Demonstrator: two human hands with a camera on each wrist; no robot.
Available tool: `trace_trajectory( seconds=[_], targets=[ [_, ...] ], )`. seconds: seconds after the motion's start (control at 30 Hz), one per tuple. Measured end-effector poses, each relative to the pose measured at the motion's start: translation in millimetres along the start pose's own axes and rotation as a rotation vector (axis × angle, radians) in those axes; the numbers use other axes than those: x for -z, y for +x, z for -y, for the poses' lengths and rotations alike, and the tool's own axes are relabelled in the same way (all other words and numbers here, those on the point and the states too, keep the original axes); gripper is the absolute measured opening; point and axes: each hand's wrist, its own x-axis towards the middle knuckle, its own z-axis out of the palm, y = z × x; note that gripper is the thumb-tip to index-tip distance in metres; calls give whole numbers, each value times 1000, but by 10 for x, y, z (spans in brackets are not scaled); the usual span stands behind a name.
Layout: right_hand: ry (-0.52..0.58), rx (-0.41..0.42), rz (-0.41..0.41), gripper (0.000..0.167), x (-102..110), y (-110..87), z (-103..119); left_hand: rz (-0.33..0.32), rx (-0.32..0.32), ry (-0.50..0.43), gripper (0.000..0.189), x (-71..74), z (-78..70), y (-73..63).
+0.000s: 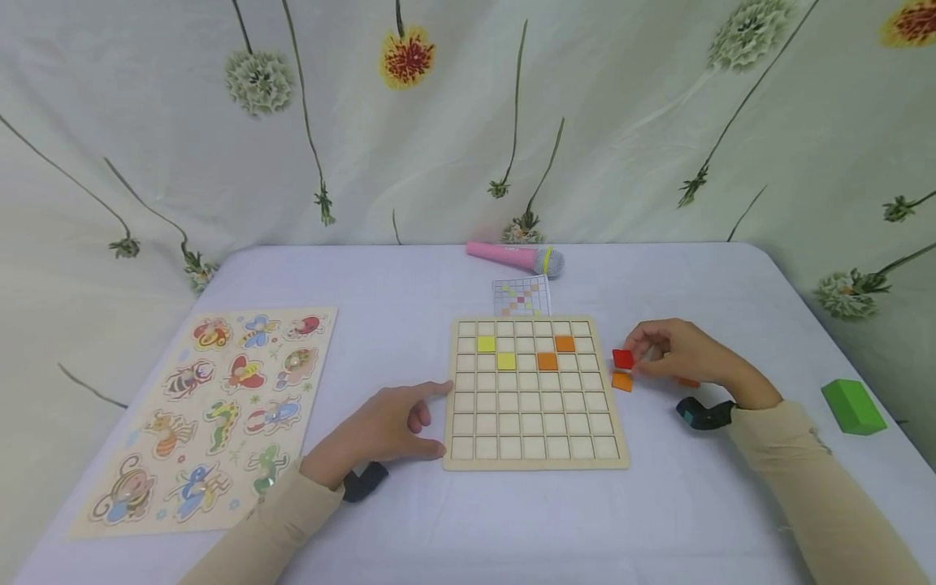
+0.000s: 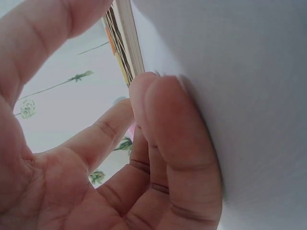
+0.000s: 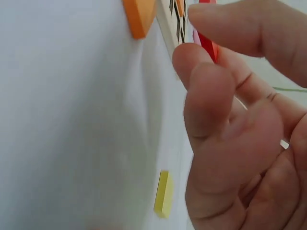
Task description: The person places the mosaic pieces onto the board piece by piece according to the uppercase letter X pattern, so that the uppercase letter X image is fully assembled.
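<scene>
A wooden grid board [image 1: 537, 465] lies flat, with two yellow tiles and two orange tiles in its upper cells. My left hand [image 1: 395, 422] touches the board's left edge with thumb and index finger spread apart; in the left wrist view its other fingers bend beside that edge. Right of the board, my right hand [image 1: 676, 353] pinches a red tile [image 1: 623, 359] between thumb and fingers, slightly above the table. Just below the red tile sits a loose orange tile [image 1: 621, 382]. Another orange tile [image 1: 688, 382] is partly hidden under the right hand. The right wrist view shows a yellow tile [image 3: 163, 194] on the cloth.
Behind the board lies a pattern card [image 1: 522, 296] with coloured squares, and beyond it a pink microphone [image 1: 504, 255]. A puzzle board with insect pictures [image 1: 241, 422] covers the left side. A green block [image 1: 853, 406] stands near the right edge.
</scene>
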Motion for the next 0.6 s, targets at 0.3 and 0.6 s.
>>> trace_trajectory(
  seconds=[0.3, 0.6],
  targets=[
    [59, -8, 27, 23, -95, 93, 160, 5, -2, 5, 86, 4, 5, 1],
    [125, 17, 36, 26, -208, 192, 266, 5, 2, 2, 85, 8, 3, -3]
  ],
)
